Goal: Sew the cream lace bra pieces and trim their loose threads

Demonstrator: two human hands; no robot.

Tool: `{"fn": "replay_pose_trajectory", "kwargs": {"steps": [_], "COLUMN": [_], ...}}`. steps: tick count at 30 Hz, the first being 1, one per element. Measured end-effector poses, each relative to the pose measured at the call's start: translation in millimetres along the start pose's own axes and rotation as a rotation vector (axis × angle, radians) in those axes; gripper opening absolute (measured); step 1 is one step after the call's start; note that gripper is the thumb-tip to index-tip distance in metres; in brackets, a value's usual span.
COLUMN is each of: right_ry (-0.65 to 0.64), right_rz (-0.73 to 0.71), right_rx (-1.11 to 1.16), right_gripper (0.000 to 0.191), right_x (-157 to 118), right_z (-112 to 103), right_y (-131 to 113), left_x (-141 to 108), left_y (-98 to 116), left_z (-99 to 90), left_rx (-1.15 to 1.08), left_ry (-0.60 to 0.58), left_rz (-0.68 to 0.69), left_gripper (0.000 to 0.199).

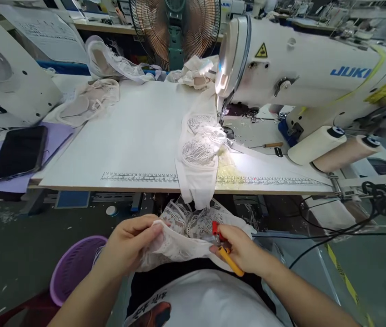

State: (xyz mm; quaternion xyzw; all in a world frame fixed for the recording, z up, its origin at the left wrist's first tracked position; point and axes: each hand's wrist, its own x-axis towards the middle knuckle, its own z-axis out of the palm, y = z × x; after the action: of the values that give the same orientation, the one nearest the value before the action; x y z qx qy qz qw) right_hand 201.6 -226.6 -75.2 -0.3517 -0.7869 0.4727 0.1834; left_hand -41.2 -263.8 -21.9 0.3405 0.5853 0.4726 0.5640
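Observation:
A white lace bra [182, 243] lies across my lap, below the table's front edge. My left hand [129, 240] is closed on its left part, pinching the band between thumb and fingers. My right hand [243, 252] is closed around a small pair of thread snips [231, 262], with an orange-yellow handle and a red part sticking up. Its fingertips are at the bra's edge; whether they also grip the fabric I cannot tell. Another white lace bra [199, 147] lies by the sewing machine's needle and hangs over the table edge above my lap.
A JUKI sewing machine [281, 68] stands on the right of the white table [138, 131], with two thread cones [317, 144] beside it. More bras [88, 102] lie at the back left. A phone [18, 152] rests on purple paper. Below left is a purple basket [73, 263].

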Motion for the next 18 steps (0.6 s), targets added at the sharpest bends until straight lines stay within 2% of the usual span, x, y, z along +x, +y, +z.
{"fn": "replay_pose_trajectory", "kwargs": {"steps": [6,9,11,13,15,18], "right_ry": [0.029,0.025,0.036,0.063,0.103,0.182], "right_rz": [0.01,0.045,0.058,0.061,0.064,0.07], "right_rx": [0.068,0.087,0.116,0.166,0.237,0.382], "right_gripper": [0.022,0.017,0.014,0.011,0.009,0.008], "right_x": [-11.4,-18.4,-23.3,-28.1,-32.4,-37.3], "right_z": [-15.5,-21.1,-22.6,-22.0,-19.2,-11.9], "right_y": [5.2,7.1,10.4,16.1,23.6,34.0], "left_x": [-11.9,-18.4,-20.9,-22.3,-24.4,-30.5], "left_y": [7.4,11.7,10.1,4.9,-1.9,-10.2], "left_z": [1.6,4.9,0.3,-11.1,-26.2,-46.1], "left_rx": [-0.027,-0.007,0.009,0.026,0.072,0.251], "left_ry": [0.298,0.428,0.492,0.495,0.445,0.357], "left_rz": [-0.05,-0.01,0.037,0.099,0.193,0.41], "left_gripper": [0.025,0.028,0.031,0.032,0.027,0.011]}}
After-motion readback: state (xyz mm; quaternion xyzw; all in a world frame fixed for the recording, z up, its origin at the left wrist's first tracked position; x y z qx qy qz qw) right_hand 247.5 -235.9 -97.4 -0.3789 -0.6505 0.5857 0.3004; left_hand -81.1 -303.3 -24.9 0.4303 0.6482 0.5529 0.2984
